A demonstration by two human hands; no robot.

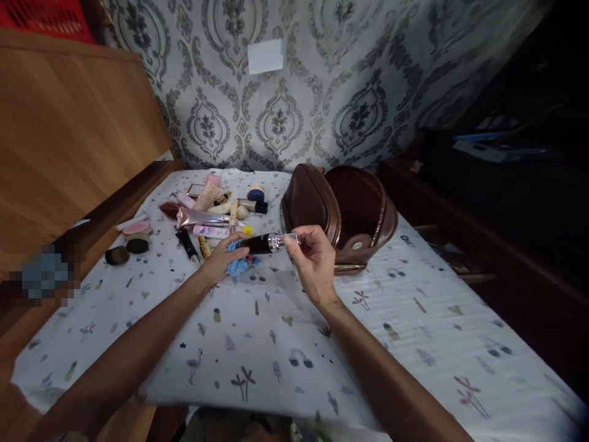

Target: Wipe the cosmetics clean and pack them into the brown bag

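Note:
My left hand [223, 261] is closed around a black cosmetic bottle [258, 245] and a crumpled blue cloth [238, 266]. The bottle lies nearly level, its silver collar and clear top pointing right. At that end, the fingertips of my right hand [315, 261] pinch the clear cap [289, 239]; whether the cap is loose or seated I cannot tell. Just behind my right hand stands a brown cosmetic bag [308, 205], unzipped with its lid apart. Beyond my left hand lie several cosmetics, among them a silvery-pink tube [202, 217] and a black tube [187, 245].
A white patterned cloth [257, 350] covers the table. Round compacts [138, 244] lie near its left edge, and a dark blue-lidded jar [256, 194] is at the back. Wooden furniture [78, 116] rises on the left; a patterned wall [276, 123] closes off the back.

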